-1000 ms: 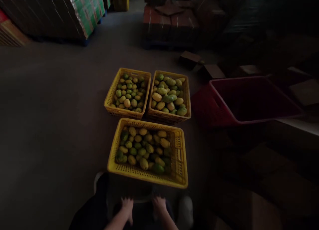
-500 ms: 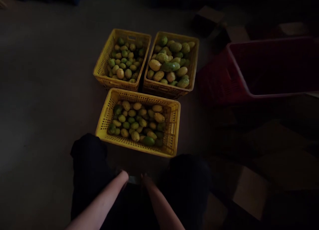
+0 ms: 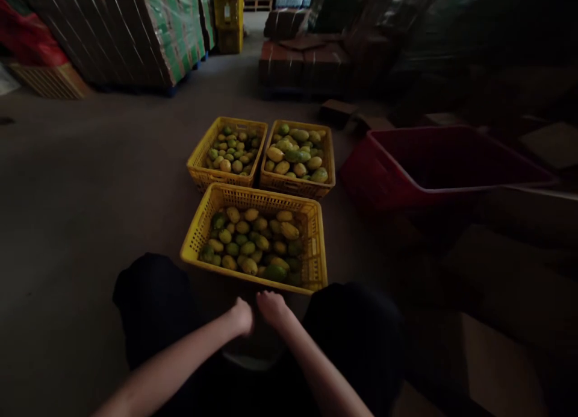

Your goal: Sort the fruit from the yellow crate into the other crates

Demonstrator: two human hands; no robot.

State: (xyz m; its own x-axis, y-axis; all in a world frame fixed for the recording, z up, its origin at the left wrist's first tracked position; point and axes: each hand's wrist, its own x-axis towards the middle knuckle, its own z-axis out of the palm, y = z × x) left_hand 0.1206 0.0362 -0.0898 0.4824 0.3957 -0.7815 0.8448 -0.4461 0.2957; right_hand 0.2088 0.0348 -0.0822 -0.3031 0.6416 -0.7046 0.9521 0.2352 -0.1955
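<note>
My left hand [image 3: 244, 316] is closed, its fingers turned down and mostly hidden. Beside it my right hand [image 3: 272, 305] is closed too, with the fingers curled. The two hands are close together between my knees, just short of the front yellow crate [image 3: 253, 276]. Whether either holds anything is hidden in shadow. Green and yellow oval fruits [image 3: 247, 248] fill the bottom of that crate. Behind it stand a left yellow crate [image 3: 197, 164] and a right yellow crate [image 3: 333, 164], both with similar fruits inside. A pale curved edge [image 3: 250, 361] shows below my hands.
On the right a large red bin [image 3: 382, 170] stands beside the crates. Cardboard pieces [image 3: 501, 363] lie at the lower right. Farther back are wrapped stacks [image 3: 176, 31], a low pile of boxes [image 3: 302, 64] and yellow containers [image 3: 229, 22]. Grey floor [image 3: 103, 182] stretches along the left.
The view has tilted up, bringing the warehouse background into sight. Both hands have risen closer to the front crate and to each other. The crates and fruits look unchanged.
</note>
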